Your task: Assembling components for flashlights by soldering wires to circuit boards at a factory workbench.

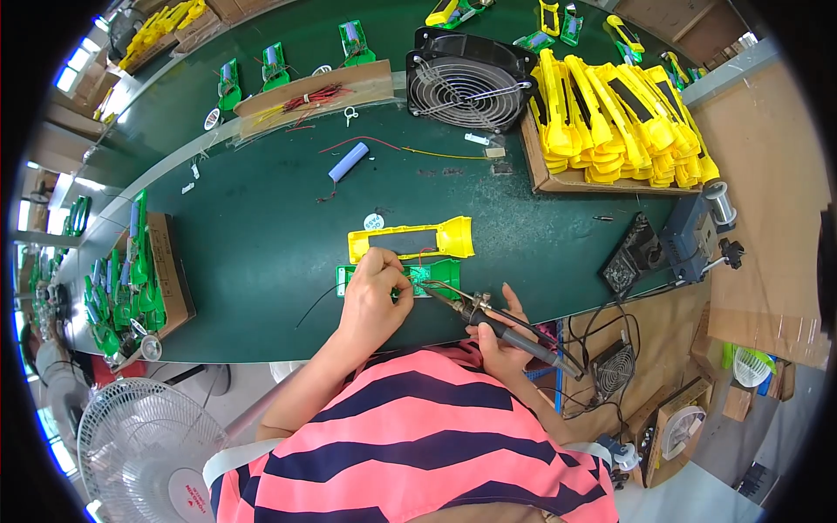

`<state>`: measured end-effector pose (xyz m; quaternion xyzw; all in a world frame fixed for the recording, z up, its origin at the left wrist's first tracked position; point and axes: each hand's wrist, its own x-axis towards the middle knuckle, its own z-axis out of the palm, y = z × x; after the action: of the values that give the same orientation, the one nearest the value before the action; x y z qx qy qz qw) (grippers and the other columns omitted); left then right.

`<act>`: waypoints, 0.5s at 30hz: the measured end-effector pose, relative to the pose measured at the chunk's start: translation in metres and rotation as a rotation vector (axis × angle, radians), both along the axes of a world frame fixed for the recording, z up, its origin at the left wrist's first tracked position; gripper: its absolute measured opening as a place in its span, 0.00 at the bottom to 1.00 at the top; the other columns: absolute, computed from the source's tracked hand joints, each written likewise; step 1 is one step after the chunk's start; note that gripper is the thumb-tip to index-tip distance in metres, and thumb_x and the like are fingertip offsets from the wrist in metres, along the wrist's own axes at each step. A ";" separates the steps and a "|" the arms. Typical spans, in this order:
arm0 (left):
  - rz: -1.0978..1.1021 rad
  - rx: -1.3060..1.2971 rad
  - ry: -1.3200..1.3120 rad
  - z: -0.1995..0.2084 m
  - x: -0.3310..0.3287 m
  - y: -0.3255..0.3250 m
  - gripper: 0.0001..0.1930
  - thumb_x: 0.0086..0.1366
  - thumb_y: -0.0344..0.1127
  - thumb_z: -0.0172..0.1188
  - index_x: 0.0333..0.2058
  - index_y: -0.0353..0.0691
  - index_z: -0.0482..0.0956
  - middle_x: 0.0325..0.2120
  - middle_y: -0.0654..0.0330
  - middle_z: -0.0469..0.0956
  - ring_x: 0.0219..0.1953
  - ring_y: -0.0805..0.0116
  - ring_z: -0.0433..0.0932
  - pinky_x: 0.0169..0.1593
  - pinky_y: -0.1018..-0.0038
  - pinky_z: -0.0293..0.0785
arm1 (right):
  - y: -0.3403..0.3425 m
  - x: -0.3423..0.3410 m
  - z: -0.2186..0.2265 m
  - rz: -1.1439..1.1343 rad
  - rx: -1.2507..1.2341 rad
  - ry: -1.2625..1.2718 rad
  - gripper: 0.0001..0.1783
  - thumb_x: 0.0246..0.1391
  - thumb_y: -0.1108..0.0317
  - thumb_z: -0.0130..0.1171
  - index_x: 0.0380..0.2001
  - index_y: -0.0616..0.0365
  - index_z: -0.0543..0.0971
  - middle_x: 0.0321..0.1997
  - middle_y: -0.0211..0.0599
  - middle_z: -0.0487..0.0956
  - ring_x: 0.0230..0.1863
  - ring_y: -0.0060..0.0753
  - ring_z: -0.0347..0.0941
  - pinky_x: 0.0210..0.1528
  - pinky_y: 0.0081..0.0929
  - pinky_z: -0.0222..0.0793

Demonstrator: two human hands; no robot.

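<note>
- in the head view, our work is a shallow green plastic half-shell [449, 272] with a small green circuit board [420, 281] in it, lying flat on the dark green tabletop [253, 261], just below a long yellow plastic half-shell [454, 238] with a dark strip along its middle.
- our left hand [375, 292] is bent over the green half-shell, thumb and fingertips drawn together near the board; we cannot tell whether they pinch a wire or only press.
- our right hand [500, 344] is wrapped around a black-handled soldering iron [516, 338], its tip pointing at the board.
- we judge the green half-shell light and fairly stiff, its smooth plastic likely to slide under a push, so we would steady it by its outer side walls.
- the board and its thin joints look fragile; we would keep fingertips off them and take any wire by its insulation, without tugging.
- the iron we would hold by its handle alone, since the metal end may be hot enough to burn us or soften the plastic.
</note>
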<state>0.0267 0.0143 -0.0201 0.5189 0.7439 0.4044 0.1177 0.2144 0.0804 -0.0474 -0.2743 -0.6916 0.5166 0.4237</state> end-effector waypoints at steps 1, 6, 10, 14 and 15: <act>-0.008 -0.005 0.001 0.001 0.000 0.000 0.05 0.39 0.21 0.59 0.17 0.34 0.72 0.28 0.57 0.68 0.31 0.62 0.70 0.32 0.72 0.68 | 0.002 0.002 0.002 0.014 0.034 0.003 0.11 0.44 0.77 0.54 0.34 0.61 0.71 0.18 0.32 0.75 0.24 0.23 0.75 0.61 0.48 0.45; -0.028 -0.001 0.009 0.004 -0.001 0.002 0.05 0.39 0.20 0.58 0.17 0.34 0.72 0.28 0.56 0.67 0.30 0.61 0.70 0.31 0.72 0.67 | 0.008 0.004 0.008 -0.018 0.093 0.012 0.10 0.46 0.76 0.52 0.34 0.66 0.72 0.18 0.34 0.76 0.23 0.24 0.76 0.63 0.46 0.41; -0.040 -0.035 0.013 0.002 -0.002 0.004 0.06 0.39 0.20 0.58 0.18 0.33 0.71 0.27 0.55 0.67 0.30 0.60 0.70 0.31 0.71 0.68 | 0.006 0.006 0.001 -0.051 0.090 0.019 0.10 0.46 0.75 0.52 0.34 0.67 0.72 0.19 0.34 0.76 0.23 0.23 0.76 0.64 0.45 0.40; -0.071 -0.052 -0.025 0.003 -0.006 0.006 0.06 0.39 0.20 0.58 0.20 0.34 0.71 0.27 0.56 0.66 0.29 0.59 0.70 0.31 0.71 0.68 | 0.002 0.006 0.002 -0.055 0.053 -0.008 0.09 0.45 0.77 0.53 0.33 0.65 0.72 0.17 0.33 0.76 0.23 0.23 0.75 0.62 0.47 0.43; -0.086 -0.056 -0.066 0.004 -0.007 0.006 0.06 0.40 0.19 0.58 0.20 0.34 0.71 0.27 0.56 0.66 0.29 0.59 0.70 0.31 0.72 0.68 | 0.001 0.007 0.002 -0.062 0.001 -0.016 0.10 0.44 0.78 0.54 0.33 0.63 0.71 0.17 0.31 0.75 0.23 0.23 0.74 0.60 0.48 0.45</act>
<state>0.0198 0.0199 -0.0165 0.5331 0.7278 0.3948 0.1740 0.2214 0.0816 -0.0450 -0.2996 -0.6866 0.5005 0.4340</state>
